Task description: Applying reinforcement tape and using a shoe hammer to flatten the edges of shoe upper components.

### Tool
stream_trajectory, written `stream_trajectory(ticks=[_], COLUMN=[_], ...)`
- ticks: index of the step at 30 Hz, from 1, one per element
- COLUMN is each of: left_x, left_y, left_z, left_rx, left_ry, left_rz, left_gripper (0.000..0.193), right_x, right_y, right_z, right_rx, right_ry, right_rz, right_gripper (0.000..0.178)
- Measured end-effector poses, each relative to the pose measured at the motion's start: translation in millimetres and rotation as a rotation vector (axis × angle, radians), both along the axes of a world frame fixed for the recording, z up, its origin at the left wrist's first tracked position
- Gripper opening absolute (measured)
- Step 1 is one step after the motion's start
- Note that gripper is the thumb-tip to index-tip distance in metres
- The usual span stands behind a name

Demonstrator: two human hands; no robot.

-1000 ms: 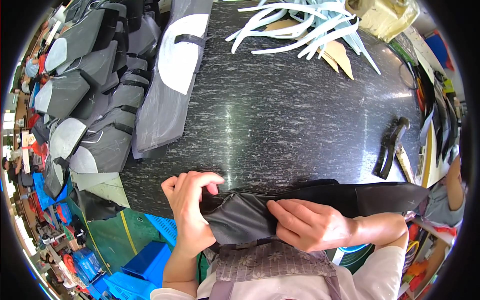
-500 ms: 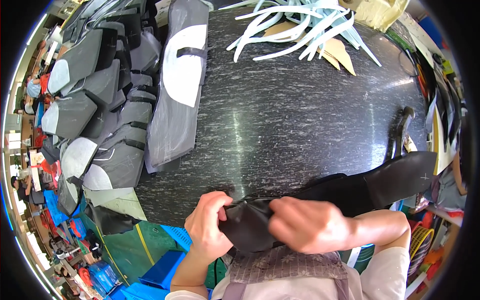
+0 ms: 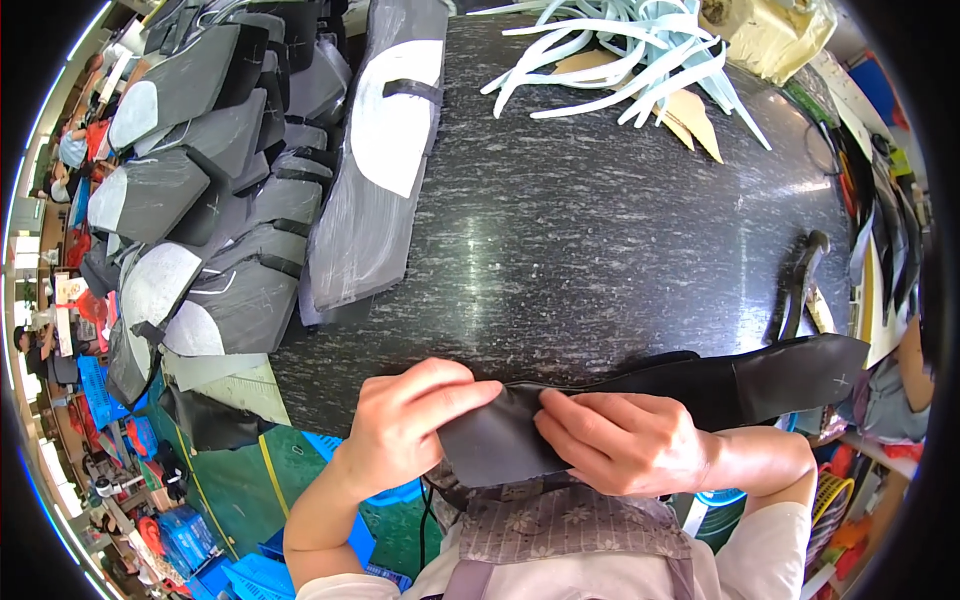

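Note:
A long black leather-like strip lies along the near edge of the table, its left end hanging over the edge toward me. My left hand pinches the upper edge of that end between thumb and fingers. Close by on the right, my right hand is closed on the same piece, fingertips pressed on its folded upper edge. The strip's far right end rests flat and carries a small pale cross mark. What lies under the fingertips is hidden.
Grey and black cut pieces with white patches are stacked at the left, beside one long grey panel. Pale blue strips lie over tan scraps at the back. A dark-handled tool rests at the right. Blue crates stand below.
My left hand has turned and moved slightly up, its fingers now reaching right along the strip's edge. My right hand's fingers have straightened somewhat. The view has shifted a little.

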State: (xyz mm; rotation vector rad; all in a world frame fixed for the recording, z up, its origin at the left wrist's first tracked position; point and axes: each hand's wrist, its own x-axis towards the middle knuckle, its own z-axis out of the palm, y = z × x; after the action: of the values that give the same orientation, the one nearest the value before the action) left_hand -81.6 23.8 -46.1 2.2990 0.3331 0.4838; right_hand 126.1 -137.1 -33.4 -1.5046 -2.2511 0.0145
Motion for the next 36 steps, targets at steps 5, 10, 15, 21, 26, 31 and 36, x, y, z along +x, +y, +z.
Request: stream_trajectory(ticks=[5, 10, 15, 21, 26, 31, 36], left_x=[-4, -19, -2, 32, 58, 83, 78], left_y=[5, 0, -50, -65, -66, -74, -66], left_z=[2, 2, 4, 32, 25, 40, 15], left_rx=[0.607, 0.386, 0.399, 0.332, 0.635, 0.902, 0.389], left_ry=[0.005, -0.087, 0.186, 0.345, 0.247, 0.297, 0.267], left_rz=[-0.122, -0.150, -0.223, -0.235, -0.507, -0.624, -0.528], left_gripper=[0.040, 0.034, 0.055, 0.050, 0.043, 0.046, 0.044], right_x=[0, 0, 25, 77, 85, 91, 72], right_y=[3, 3, -13, -18, -32, -54, -60], right_z=[4, 10, 16, 35, 37, 16, -3], right_rx=[0.015, -0.081, -0.160, -0.545, -0.484, -0.280, 0.062], right_ry=[-0.199, -0.215, -0.081, 0.197, 0.267, 0.110, -0.054], right_rz=[0.083, 0.063, 0.162, 0.085, 0.055, 0.162, 0.052], right_gripper=[0.046, 0.047, 0.038, 0.021, 0.022, 0.015, 0.013])
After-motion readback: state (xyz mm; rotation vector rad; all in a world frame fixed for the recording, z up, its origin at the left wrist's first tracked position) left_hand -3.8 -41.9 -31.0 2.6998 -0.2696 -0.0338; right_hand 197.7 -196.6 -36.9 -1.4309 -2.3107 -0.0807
